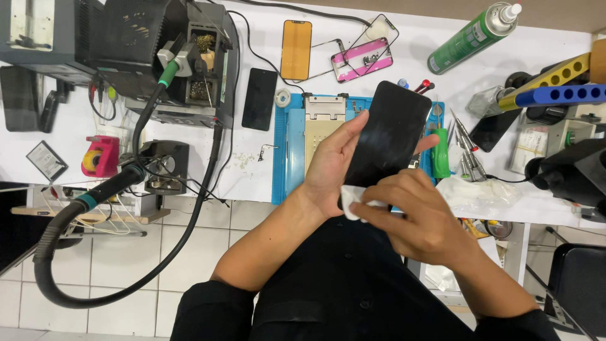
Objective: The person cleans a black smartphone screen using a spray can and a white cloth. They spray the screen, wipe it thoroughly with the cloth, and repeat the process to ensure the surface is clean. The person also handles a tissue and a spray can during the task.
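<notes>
Phone (388, 136) in left hand (331, 167) grip — right hand (420, 218) fingers pinching white wipe (353, 199) at its lower edge

A black phone screen (391, 136) over a blue work mat (287, 151). Left of the mat lies a black phone (259, 99); beyond it an orange screen panel (296, 49) and pink-striped frame (362, 60); right, a green spray can (473, 38).
</notes>
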